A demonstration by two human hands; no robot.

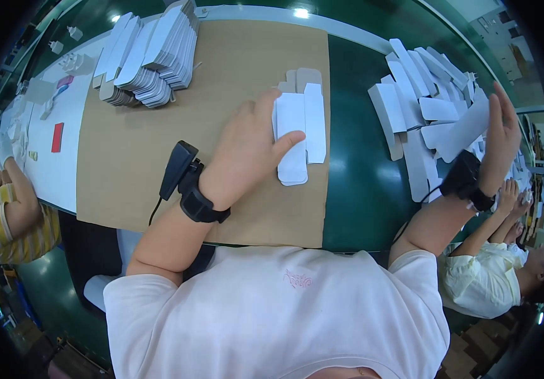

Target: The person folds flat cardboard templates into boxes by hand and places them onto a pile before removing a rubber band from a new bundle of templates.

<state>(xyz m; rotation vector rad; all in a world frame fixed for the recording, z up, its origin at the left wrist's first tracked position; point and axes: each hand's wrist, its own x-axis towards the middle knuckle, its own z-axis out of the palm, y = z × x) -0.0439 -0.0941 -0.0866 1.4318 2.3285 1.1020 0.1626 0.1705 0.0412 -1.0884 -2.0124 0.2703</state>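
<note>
My left hand (pixel 251 140) rests at the left edge of a small stack of flat white cartons (pixel 292 126), thumb spread over the top one and fingers stretched along its edge. These folded blanks lie at the right side of a brown cardboard sheet (pixel 139 180). At the right, my right hand (pixel 504 132) is raised with its fingers stretched out, beside a white box (pixel 466 129) at the pile's near side. Whether its palm touches that box is hidden. Each wrist wears a black strapped device with a cable.
Several bundles of flat white cartons (pixel 152 57) stand at the back left. A heap of folded white boxes (pixel 411 107) covers the green table (pixel 355 189) at the right. A red card (pixel 57 138) lies on a white surface. People sit at both sides.
</note>
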